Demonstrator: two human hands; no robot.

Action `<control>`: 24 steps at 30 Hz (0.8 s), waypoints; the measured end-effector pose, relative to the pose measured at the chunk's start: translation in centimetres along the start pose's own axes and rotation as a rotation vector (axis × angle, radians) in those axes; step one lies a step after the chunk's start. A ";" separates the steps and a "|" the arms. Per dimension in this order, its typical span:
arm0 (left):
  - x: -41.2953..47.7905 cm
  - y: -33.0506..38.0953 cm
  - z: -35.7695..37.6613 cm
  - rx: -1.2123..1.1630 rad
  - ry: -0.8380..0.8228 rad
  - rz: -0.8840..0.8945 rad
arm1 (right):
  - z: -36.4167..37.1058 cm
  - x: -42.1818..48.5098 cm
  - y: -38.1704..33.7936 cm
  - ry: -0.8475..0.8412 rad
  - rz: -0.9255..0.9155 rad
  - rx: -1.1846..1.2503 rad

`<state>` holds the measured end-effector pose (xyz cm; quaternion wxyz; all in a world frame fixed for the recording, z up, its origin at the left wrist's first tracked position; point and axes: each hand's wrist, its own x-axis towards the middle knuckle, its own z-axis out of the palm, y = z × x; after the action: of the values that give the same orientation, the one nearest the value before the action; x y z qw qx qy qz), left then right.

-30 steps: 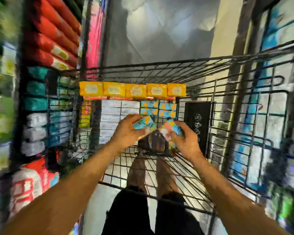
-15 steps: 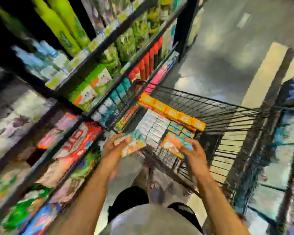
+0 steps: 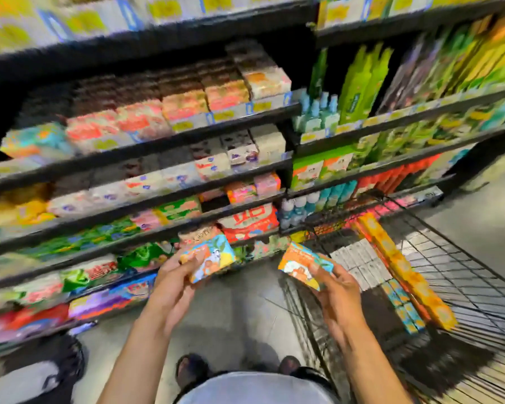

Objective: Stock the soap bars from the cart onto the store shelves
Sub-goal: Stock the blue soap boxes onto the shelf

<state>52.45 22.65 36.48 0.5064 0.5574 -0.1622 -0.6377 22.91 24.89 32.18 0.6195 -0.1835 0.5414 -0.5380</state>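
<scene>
grips both closed on soap: the left grip (image 3: pixel 172 284) holds one orange-and-blue soap box (image 3: pixel 209 258) up near the lower shelves (image 3: pixel 99 228), the right grip (image 3: pixel 333 290) pinches a second box (image 3: pixel 302 265) at the near edge of the cart (image 3: pixel 464 275), where more bars (image 3: pixel 403 275) lie. best to find the matching row first, then slide each in flat, face outward. print on the boxes is too blurred to read.

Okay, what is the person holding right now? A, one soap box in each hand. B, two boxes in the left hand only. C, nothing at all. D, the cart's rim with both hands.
A: the left hand grips one soap box and the right hand grips a second soap box.
</scene>
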 end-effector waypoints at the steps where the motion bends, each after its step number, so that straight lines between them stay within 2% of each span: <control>1: -0.4 1.1 -2.0 -0.016 0.021 0.013 | 2.1 0.0 0.5 -0.037 -0.007 -0.018; 6: -2.1 7.2 -12.3 -0.084 0.076 0.109 | 13.9 -1.5 3.4 -0.171 -0.049 -0.033; 14: -2.1 18.2 -26.1 0.007 0.020 0.295 | 30.5 -5.5 8.2 -0.226 -0.121 -0.003; 18: -1.1 23.8 -29.3 0.133 -0.005 0.382 | 35.1 -6.7 9.4 -0.224 -0.154 -0.038; 24: 2.5 31.8 -29.7 0.278 -0.021 0.496 | 38.9 -6.2 9.9 -0.227 -0.182 -0.085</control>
<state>93.58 17.38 49.98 0.5638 0.5581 -0.3850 -0.4716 62.28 19.95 40.61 0.6171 -0.3174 0.4711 -0.5446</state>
